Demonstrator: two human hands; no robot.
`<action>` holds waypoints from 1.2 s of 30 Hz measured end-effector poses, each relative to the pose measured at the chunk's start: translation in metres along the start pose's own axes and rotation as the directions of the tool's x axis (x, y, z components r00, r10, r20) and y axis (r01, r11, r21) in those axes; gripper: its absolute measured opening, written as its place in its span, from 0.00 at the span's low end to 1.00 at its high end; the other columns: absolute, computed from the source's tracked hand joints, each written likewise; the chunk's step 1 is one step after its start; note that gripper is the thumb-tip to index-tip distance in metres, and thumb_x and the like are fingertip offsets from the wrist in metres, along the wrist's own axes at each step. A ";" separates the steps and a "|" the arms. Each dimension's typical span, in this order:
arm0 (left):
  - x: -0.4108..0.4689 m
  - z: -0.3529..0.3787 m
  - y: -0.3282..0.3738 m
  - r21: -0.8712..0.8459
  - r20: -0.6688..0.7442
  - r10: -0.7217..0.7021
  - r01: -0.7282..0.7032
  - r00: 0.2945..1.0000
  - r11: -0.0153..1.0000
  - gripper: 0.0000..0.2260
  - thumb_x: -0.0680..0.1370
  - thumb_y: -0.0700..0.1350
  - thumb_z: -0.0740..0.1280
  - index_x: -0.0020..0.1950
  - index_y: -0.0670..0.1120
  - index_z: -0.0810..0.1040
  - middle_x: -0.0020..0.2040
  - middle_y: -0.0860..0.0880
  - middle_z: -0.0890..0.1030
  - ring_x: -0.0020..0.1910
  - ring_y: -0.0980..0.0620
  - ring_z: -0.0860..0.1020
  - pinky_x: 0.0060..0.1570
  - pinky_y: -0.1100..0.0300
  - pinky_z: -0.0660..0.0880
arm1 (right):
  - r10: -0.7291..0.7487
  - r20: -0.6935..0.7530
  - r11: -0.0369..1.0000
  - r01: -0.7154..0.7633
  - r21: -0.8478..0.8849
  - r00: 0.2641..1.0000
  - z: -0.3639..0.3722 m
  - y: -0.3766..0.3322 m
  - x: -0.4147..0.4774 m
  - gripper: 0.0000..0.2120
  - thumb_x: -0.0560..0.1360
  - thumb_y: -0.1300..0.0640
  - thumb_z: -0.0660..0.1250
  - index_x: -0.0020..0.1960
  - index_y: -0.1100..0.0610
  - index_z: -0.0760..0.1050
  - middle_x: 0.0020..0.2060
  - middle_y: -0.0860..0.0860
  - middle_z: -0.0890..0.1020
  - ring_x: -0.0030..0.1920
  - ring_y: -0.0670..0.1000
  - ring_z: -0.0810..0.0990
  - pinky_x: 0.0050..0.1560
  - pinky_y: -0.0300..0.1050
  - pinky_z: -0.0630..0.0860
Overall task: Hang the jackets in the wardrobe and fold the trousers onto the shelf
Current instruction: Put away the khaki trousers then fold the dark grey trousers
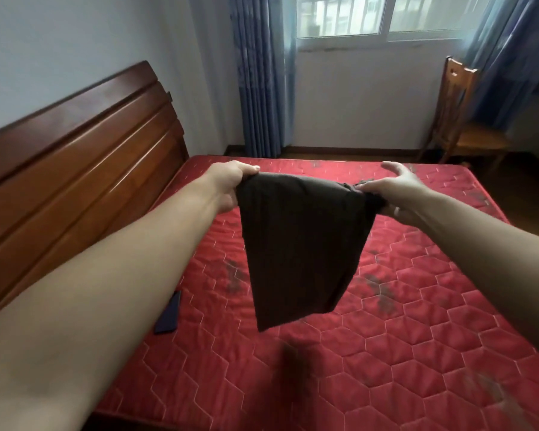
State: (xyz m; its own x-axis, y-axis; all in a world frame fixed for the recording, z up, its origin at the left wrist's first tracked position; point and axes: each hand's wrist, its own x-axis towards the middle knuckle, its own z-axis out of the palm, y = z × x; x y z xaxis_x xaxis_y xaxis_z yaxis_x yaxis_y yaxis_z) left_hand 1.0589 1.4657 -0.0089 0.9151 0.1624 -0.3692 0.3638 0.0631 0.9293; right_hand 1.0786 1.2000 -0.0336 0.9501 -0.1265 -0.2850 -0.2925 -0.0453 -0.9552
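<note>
Dark brown trousers point(302, 244), folded over, hang in the air above the red quilted mattress point(417, 306). My left hand point(231, 185) grips their upper left corner with the thumb on top. My right hand point(392, 191) pinches the upper right corner, its other fingers spread. The cloth's lower end dangles free a little above the bed. No jackets or wardrobe are in view.
A wooden headboard point(75, 157) runs along the left. A dark flat object point(170, 312) lies on the mattress near the headboard. A wooden chair point(461, 119) stands at the back right beside blue curtains point(259, 76) and a window.
</note>
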 end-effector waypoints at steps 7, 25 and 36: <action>-0.001 -0.013 -0.005 0.116 0.301 -0.025 -0.011 0.953 0.993 0.46 0.71 0.31 0.71 0.78 0.59 0.51 0.75 0.37 0.62 0.66 0.39 0.74 0.65 0.39 0.71 | -0.383 0.194 0.802 0.430 -0.416 0.903 -0.004 -0.011 -0.004 0.27 0.64 0.54 0.81 0.60 0.45 0.76 0.57 0.52 0.73 0.53 0.49 0.76 0.49 0.40 0.74; -0.023 0.037 -0.058 0.308 0.546 -0.204 0.032 0.813 0.951 0.43 0.72 0.31 0.70 0.79 0.57 0.53 0.74 0.38 0.65 0.71 0.39 0.68 0.69 0.48 0.68 | 0.057 0.332 0.997 -0.039 -0.059 0.942 -0.050 0.001 0.001 0.21 0.74 0.70 0.65 0.63 0.53 0.76 0.47 0.57 0.80 0.44 0.52 0.81 0.44 0.44 0.79; -0.031 0.063 -0.040 0.172 0.316 -0.074 0.020 0.946 0.985 0.17 0.76 0.39 0.70 0.64 0.45 0.71 0.52 0.45 0.74 0.50 0.49 0.77 0.61 0.49 0.75 | 0.262 0.193 0.881 -0.152 -0.448 0.946 -0.087 -0.006 -0.001 0.11 0.76 0.64 0.67 0.53 0.51 0.79 0.62 0.57 0.74 0.51 0.55 0.76 0.43 0.50 0.76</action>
State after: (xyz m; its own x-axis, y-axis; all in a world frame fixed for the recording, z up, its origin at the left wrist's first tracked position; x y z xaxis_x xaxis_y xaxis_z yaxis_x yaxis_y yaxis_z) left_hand 1.0270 1.3965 -0.0344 0.8935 -0.1627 -0.4184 0.4062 -0.1041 0.9079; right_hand 1.0704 1.1137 -0.0203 0.8429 0.0592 -0.5348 -0.4509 -0.4646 -0.7621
